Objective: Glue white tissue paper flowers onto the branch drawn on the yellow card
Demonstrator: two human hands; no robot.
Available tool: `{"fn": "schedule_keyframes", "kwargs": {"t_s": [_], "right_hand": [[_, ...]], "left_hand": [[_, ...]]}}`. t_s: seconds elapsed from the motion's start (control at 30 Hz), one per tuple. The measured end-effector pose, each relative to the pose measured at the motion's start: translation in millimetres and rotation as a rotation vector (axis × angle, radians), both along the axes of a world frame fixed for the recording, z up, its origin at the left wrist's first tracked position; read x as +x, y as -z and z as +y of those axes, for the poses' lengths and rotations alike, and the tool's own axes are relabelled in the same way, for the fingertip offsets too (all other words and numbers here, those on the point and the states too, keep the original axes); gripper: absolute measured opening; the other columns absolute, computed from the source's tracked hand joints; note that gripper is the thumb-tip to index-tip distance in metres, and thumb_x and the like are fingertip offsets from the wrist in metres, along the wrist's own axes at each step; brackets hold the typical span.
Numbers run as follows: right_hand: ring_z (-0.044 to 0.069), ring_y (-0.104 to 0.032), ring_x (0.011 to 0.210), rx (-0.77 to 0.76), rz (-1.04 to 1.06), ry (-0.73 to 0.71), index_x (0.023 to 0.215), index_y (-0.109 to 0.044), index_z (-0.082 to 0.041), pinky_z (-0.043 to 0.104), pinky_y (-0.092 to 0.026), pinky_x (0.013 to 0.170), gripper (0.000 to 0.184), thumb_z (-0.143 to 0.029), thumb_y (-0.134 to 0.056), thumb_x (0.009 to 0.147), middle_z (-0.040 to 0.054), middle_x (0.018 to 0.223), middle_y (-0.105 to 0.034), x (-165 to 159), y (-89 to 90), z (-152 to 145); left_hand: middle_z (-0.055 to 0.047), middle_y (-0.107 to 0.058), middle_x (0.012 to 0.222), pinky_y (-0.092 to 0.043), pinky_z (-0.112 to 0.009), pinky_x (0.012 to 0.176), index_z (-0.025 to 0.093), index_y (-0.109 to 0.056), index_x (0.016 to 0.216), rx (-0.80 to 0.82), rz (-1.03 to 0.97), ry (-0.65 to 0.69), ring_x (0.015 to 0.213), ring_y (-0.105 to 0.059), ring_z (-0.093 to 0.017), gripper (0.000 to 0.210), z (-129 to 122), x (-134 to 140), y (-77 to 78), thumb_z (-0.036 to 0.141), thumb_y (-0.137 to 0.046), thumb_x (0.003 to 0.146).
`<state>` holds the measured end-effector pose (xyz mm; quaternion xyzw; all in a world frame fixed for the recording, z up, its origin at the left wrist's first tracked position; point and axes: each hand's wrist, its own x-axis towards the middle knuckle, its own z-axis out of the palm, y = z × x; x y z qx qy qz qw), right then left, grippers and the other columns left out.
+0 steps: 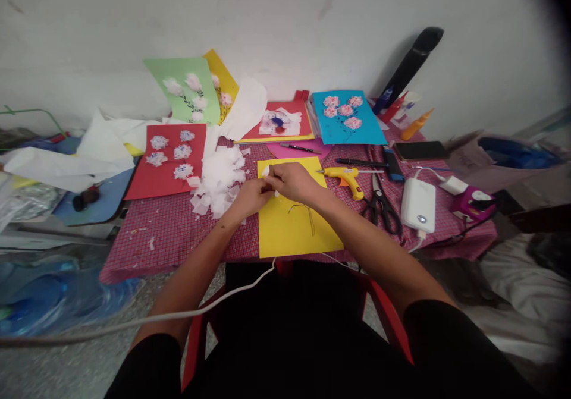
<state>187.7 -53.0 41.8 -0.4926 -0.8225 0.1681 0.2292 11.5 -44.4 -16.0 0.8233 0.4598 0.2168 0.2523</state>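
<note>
Both hands meet over the upper left part of a yellow sheet of paper [289,232]. My right hand [292,180] is closed, its fingertips pinching a small piece of white tissue paper [266,171]. My left hand [253,198] touches it from the left, also with closed fingers, and helps hold the tissue; its fingertips are partly hidden. Thin drawn lines [307,207] show on the yellow sheet below my right hand. Just left of my left hand lies a heap of white tissue squares [220,176].
A yellow glue gun [348,179], black scissors [381,209] and a white power bank [418,204] lie at the right. Flower cards on red paper [143,179], green paper [178,69] and blue paper [328,132] stand around. A white cable [214,307] crosses in front.
</note>
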Motion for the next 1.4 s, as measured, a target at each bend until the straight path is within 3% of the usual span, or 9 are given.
{"fn": "schedule_keyframes", "kwargs": {"t_s": [0.4,0.57,0.7,0.83,0.93,1.03,1.23,1.4], "right_hand": [[0.013,-0.053,0.065,0.021,0.114,0.065,0.074,-0.065,-0.018,0.027,-0.030,0.062,0.025,-0.030,-0.058,0.095,0.0016,0.071,-0.067,4.2,-3.2,-7.2],[0.013,-0.052,0.063,0.010,0.177,0.089,0.075,-0.067,-0.018,0.028,-0.032,0.062,0.026,-0.032,-0.058,0.094,0.0015,0.070,-0.066,8.8,-11.0,-12.7],[0.013,-0.054,0.062,0.009,0.367,0.125,0.077,-0.068,-0.018,0.028,-0.038,0.062,0.029,-0.038,-0.059,0.095,0.0024,0.073,-0.068,20.3,-11.3,-30.8],[0.016,-0.061,0.065,-0.156,0.568,0.162,0.084,-0.072,-0.021,0.030,-0.047,0.061,0.029,-0.044,-0.059,0.095,0.0054,0.087,-0.074,19.6,7.8,-59.8],[0.017,-0.065,0.070,-0.235,0.578,0.055,0.094,-0.075,-0.023,0.031,-0.051,0.065,0.022,-0.041,-0.061,0.093,0.0043,0.088,-0.075,3.0,24.1,-76.2],[0.017,-0.067,0.076,-0.225,0.545,-0.014,0.096,-0.076,-0.024,0.031,-0.052,0.069,0.020,-0.037,-0.060,0.094,0.0040,0.090,-0.076,-17.6,29.5,-81.5],[0.017,-0.069,0.080,-0.176,0.430,-0.069,0.094,-0.075,-0.023,0.030,-0.051,0.074,0.018,-0.030,-0.059,0.093,0.0046,0.092,-0.077,-31.6,25.5,-75.7],[0.018,-0.067,0.072,-0.254,0.524,0.031,0.088,-0.073,-0.022,0.030,-0.051,0.066,0.017,-0.032,-0.059,0.092,0.0038,0.081,-0.074,-16.5,30.8,-80.2]], "left_hand": [[-0.005,-0.074,0.084,-0.048,-0.031,0.070,0.018,-0.068,0.084,-0.025,-0.029,0.013,0.077,-0.067,-0.020,0.016,-4.3,-4.5,-3.4,0.014,-0.053,0.079],[-0.007,-0.076,0.100,-0.053,-0.034,0.083,0.017,-0.070,0.098,-0.013,-0.083,-0.004,0.089,-0.069,-0.020,0.025,-7.7,-7.2,-6.1,0.013,-0.051,0.083],[-0.007,-0.074,0.114,-0.055,-0.033,0.088,0.019,-0.069,0.115,0.065,-0.177,-0.126,0.094,-0.069,-0.018,0.029,-27.9,-36.2,-20.9,0.021,-0.053,0.090],[-0.005,-0.075,0.104,-0.053,-0.032,0.085,0.020,-0.071,0.104,0.147,-0.090,-0.320,0.089,-0.068,-0.018,0.020,-61.1,-82.4,-31.8,0.027,-0.057,0.091],[-0.005,-0.073,0.094,-0.052,-0.033,0.081,0.020,-0.070,0.096,0.141,0.045,-0.315,0.085,-0.066,-0.019,0.015,-83.4,-101.2,-28.9,0.027,-0.057,0.092],[-0.007,-0.071,0.095,-0.051,-0.035,0.084,0.020,-0.069,0.098,0.165,0.139,-0.238,0.090,-0.065,-0.021,0.016,-95.0,-101.3,-20.3,0.029,-0.057,0.093],[-0.012,-0.068,0.107,-0.051,-0.040,0.090,0.017,-0.068,0.110,0.160,0.259,-0.228,0.101,-0.063,-0.027,0.024,-91.1,-94.4,-8.0,0.030,-0.058,0.092],[-0.012,-0.067,0.112,-0.050,-0.041,0.094,0.018,-0.067,0.116,0.122,0.292,-0.201,0.106,-0.062,-0.028,0.029,-87.6,-96.7,-7.4,0.031,-0.058,0.092]]}}
